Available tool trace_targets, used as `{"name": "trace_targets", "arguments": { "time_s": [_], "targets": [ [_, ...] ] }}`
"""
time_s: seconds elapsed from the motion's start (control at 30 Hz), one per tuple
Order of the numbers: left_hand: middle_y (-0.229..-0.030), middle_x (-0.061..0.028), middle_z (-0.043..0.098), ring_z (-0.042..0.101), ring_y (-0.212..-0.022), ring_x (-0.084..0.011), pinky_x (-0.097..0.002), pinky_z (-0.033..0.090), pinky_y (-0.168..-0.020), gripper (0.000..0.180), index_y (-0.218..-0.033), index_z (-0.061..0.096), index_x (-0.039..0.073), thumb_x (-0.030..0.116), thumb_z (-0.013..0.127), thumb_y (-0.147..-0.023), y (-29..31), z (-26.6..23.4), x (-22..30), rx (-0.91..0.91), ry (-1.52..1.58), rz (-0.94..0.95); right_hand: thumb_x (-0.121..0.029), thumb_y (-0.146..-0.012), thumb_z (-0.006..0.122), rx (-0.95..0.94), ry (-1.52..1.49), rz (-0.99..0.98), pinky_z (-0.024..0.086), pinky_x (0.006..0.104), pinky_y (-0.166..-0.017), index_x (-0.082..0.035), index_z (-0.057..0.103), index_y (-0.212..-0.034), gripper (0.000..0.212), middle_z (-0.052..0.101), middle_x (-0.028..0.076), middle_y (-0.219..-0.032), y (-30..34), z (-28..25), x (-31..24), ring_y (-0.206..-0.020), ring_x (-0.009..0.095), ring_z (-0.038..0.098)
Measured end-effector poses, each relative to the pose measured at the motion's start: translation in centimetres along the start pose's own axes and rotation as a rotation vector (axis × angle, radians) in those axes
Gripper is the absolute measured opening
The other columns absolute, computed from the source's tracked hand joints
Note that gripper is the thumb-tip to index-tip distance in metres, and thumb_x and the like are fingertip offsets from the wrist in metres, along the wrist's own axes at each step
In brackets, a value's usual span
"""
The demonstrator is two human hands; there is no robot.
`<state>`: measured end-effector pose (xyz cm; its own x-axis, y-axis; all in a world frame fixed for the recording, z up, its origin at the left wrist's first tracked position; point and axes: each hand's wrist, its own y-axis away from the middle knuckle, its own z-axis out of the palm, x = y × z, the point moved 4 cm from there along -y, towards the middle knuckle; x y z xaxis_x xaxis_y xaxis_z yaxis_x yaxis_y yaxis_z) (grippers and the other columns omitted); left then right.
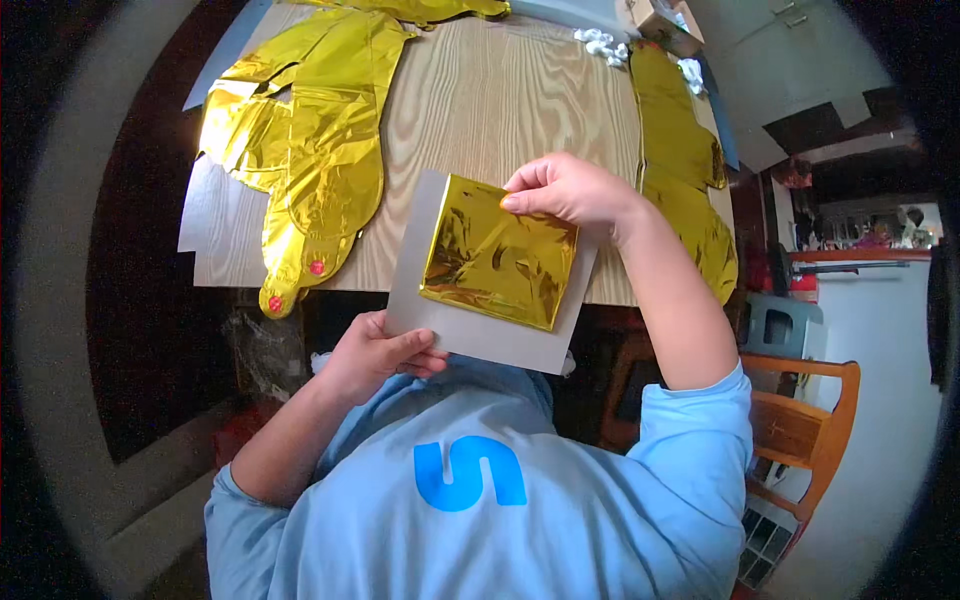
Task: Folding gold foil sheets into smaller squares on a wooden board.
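Folded gold foil packet (500,255) between the two hands, flat against a grey card (545,352) and slightly askew on it, with card margins bare along the left and lower sides. Card and packet in front of the body, across the table's near edge in this view; contact between card and tabletop impossible to tell.

Right hand (565,190) at the packet's far edge, thumb and bent fingers nearly closed in a pinch on the foil, part of that edge covered by the fingertips. Left hand (385,350) at the card's lower-left corner, half curled, thumb above and fingers beneath, with the card in its grip.

To the left, a large, creased gold foil piece (335,130) with two red spots near its narrow end, its tip past the near edge. To the right, another gold foil piece (685,150), partly behind the right forearm. More gold foil (425,10) along the far edge; near the far right corner, white crumpled bits (600,45) and an open cardboard box (665,22).

Underneath, a pale wood-grain table (480,110). Beyond its right side, a grey-blue stool (780,325) and a wooden chair (830,430).
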<state>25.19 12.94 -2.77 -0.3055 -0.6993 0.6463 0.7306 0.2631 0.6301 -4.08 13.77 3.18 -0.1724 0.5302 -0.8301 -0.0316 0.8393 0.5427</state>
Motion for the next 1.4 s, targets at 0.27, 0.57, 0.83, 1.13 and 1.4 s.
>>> {"name": "trace_targets", "arguments": {
  "time_s": [0.27, 0.57, 0.83, 1.13, 1.4],
  "targets": [
    [-0.093, -0.0124, 0.072, 0.071, -0.078, -0.0204, -0.0346, 0.061, -0.072, 0.017, -0.107, 0.066, -0.002, 0.012, 0.062, -0.098, -0.3, -0.2, -0.1, 0.03, -0.011, 0.031, -0.015, -0.092, 0.073, 0.045, 0.173, -0.021, 0.052, 0.0249, -0.076, 0.001, 0.071, -0.109, 0.024, 0.072, 0.004, -0.095, 0.3, -0.8, -1.5, -0.082, 0.009, 0.064],
    [-0.097, -0.0128, 0.072, 0.072, -0.084, -0.0192, -0.0324, 0.06, -0.076, 0.021, -0.112, 0.065, -0.002, 0.015, 0.062, -0.1, -0.6, -0.3, 0.2, 0.014, 0.01, 0.051, -0.011, -0.086, 0.078, 0.194, 0.095, -0.075, 0.051, 0.024, -0.074, 0.0, 0.071, -0.098, 0.018, 0.071, 0.002, -0.088, 0.2, -1.2, -1.3, -0.08, 0.009, 0.063],
    [-0.097, -0.0136, 0.071, 0.071, -0.08, -0.0201, -0.0337, 0.061, -0.075, 0.022, -0.112, 0.063, -0.002, 0.014, 0.064, -0.098, -0.8, 0.6, 0.0, 0.032, 0.087, 0.005, -0.013, -0.085, 0.078, 0.225, 0.211, -0.047, 0.049, 0.0246, -0.07, -0.001, 0.072, -0.093, 0.015, 0.07, 0.002, -0.083, 0.1, -1.5, -1.5, -0.074, 0.008, 0.061],
    [-0.07, -0.0164, 0.069, 0.07, -0.066, -0.0283, -0.0399, 0.056, -0.062, 0.056, -0.086, 0.068, -0.005, 0.048, 0.056, -0.1, 3.1, 1.8, 7.8, 0.048, -1.109, -0.179, -0.012, -0.086, 0.075, 0.284, 0.281, -0.018, 0.05, 0.027, -0.073, 0.001, 0.072, -0.092, 0.014, 0.07, 0.003, -0.082, -0.8, -2.3, -1.2, -0.075, 0.01, 0.062],
    [-0.137, -0.0193, 0.053, 0.047, -0.13, -0.0369, -0.0494, 0.034, -0.111, 0.047, -0.135, 0.053, 0.003, 0.026, 0.06, -0.095, -4.1, 8.5, 12.0, 0.319, -1.514, 1.198, -0.017, -0.083, 0.077, 0.45, 0.348, -0.117, 0.053, 0.0348, -0.07, -0.006, 0.076, -0.092, 0.014, 0.074, 0.011, -0.081, -2.3, -1.9, 0.7, -0.071, 0.02, 0.067]
  ]
}}
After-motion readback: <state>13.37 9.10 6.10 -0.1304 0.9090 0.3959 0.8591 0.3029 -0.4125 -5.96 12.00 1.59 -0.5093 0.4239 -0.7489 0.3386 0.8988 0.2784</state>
